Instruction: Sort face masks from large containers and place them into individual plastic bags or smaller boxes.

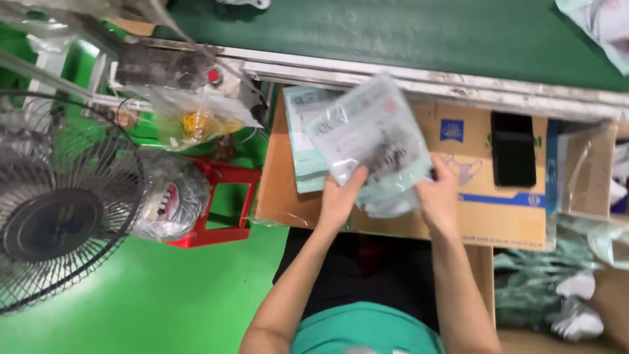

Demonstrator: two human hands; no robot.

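Green floor (151,295) on the left, dark green belt (393,33) w/ a pale metal edge across the top. Below the belt a flattened cardboard box (485,203) serves as the work surface, right in front of the person.

Both hands hold one clear plastic packet (375,141) w/ a dark item inside, tilted, lifted just above the cardboard. Left hand (341,196) has its grip clamped on the packet's lower left edge, thumb on top. Right hand (438,196) has its grip clamped on the lower right edge. Behind the packet, a stack of similar pale packets (304,141) lies on the cardboard, partly covered by it.

A black phone (513,149) lies on the cardboard, well to the right of the hands. Left side: red stool (219,203) w/ a plastic-wrapped bundle (167,200) beside it, a bag w/ yellow bits (193,118) above, and a fan (52,210) at the far left. More bagged grey-green goods (557,295) bottom right.
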